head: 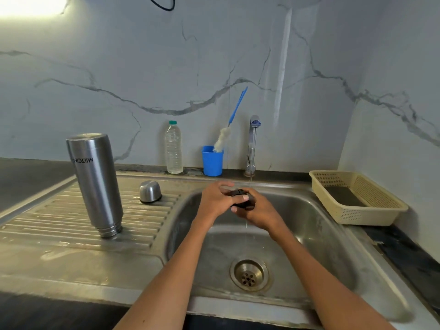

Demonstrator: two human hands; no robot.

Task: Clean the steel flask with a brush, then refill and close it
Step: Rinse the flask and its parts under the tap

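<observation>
Both hands, left [215, 198] and right [256, 210], grip a black stopper [241, 198]; steel flask [95, 184] stands inverted.

Brushed steel with a dull sheen is seen on the flask [94, 184] and its cap [150, 191]. The sink [316, 236] is scuffed stainless steel. The basket [352, 198] is perforated matt plastic; the cup [212, 160] is smooth plastic.

Flask [95, 184] on drainboard [47, 225], left of basin [309, 234]
</observation>
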